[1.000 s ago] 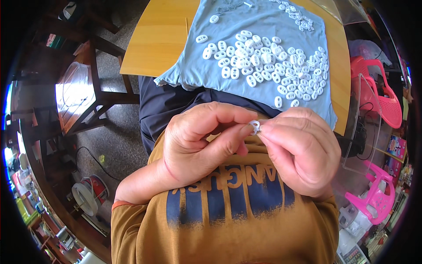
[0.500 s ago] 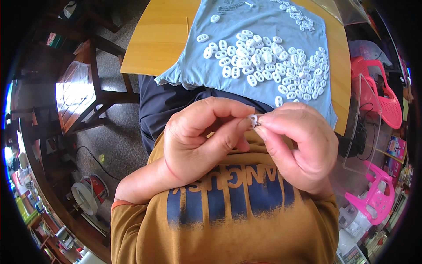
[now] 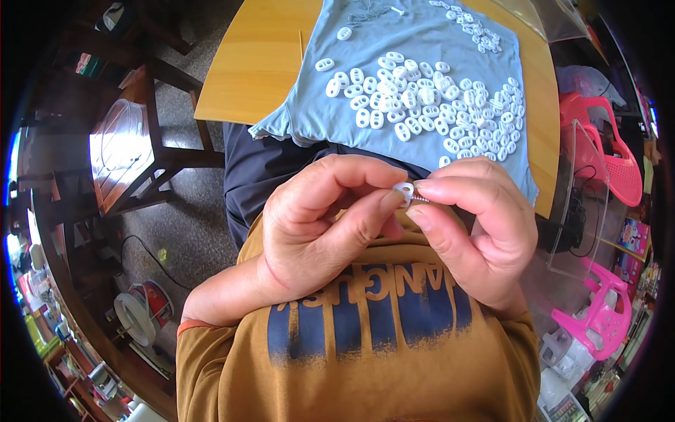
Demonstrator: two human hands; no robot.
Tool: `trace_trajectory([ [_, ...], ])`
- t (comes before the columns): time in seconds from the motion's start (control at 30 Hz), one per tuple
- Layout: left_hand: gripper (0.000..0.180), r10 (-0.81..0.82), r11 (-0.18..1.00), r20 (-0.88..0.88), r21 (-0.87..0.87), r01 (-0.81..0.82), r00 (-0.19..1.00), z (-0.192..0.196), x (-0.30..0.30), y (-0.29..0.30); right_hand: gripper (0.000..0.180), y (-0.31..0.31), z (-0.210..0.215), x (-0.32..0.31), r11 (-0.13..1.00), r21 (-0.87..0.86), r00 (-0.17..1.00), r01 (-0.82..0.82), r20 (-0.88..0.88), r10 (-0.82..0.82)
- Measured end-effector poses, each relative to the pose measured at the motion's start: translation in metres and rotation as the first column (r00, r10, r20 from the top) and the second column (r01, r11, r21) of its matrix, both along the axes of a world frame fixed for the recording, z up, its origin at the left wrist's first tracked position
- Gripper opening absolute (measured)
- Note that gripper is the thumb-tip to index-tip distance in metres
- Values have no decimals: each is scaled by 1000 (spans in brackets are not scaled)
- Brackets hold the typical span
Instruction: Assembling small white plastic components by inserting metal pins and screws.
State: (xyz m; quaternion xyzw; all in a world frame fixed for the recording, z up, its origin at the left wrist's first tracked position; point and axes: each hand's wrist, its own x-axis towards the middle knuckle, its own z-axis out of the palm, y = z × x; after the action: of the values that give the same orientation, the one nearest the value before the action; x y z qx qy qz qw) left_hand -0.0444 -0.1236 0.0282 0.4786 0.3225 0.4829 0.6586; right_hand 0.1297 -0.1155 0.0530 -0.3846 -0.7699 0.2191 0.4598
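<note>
My left hand pinches a small white plastic piece with a hole between thumb and forefinger, in front of my chest. From its right side sticks out a thin, ridged metal part like a coil spring. Around that part, the thumb and forefinger of my right hand stand apart; the forefinger tip is close to the white piece, and whether it touches I cannot tell. Beyond my hands, many white oval two-holed plastic pieces lie heaped on a light blue cloth.
The cloth covers much of a yellow wooden table. Smaller white pieces lie at its far right, with grey thread-like bits at the far edge. A thin stick rests on the wood. Pink plastic chairs stand right, a dark wooden chair left.
My right thumb and forefinger have parted from their pinch, so the spring-like part now shows between them. My left hand keeps its hold on the white piece.
</note>
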Motion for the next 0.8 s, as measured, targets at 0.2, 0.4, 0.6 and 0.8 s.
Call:
trace_trajectory([
  [0.2,17,29,999,7,20,-29,1000,2,1,0,16,-3,-3,0,1000,-14,1000,23,11,-23],
  [0.4,16,75,992,-64,108,-68,995,-1,4,2,10,-1,-7,-4,999,-31,999,40,7,-40],
  [0.6,17,176,963,-220,238,-123,959,-3,2,11,9,13,-12,-8,998,-50,999,25,-21,-26],
  [0.8,16,133,989,-133,82,-122,982,-16,-7,30,12,34,-23,-16,991,-134,999,27,-27,-31],
])
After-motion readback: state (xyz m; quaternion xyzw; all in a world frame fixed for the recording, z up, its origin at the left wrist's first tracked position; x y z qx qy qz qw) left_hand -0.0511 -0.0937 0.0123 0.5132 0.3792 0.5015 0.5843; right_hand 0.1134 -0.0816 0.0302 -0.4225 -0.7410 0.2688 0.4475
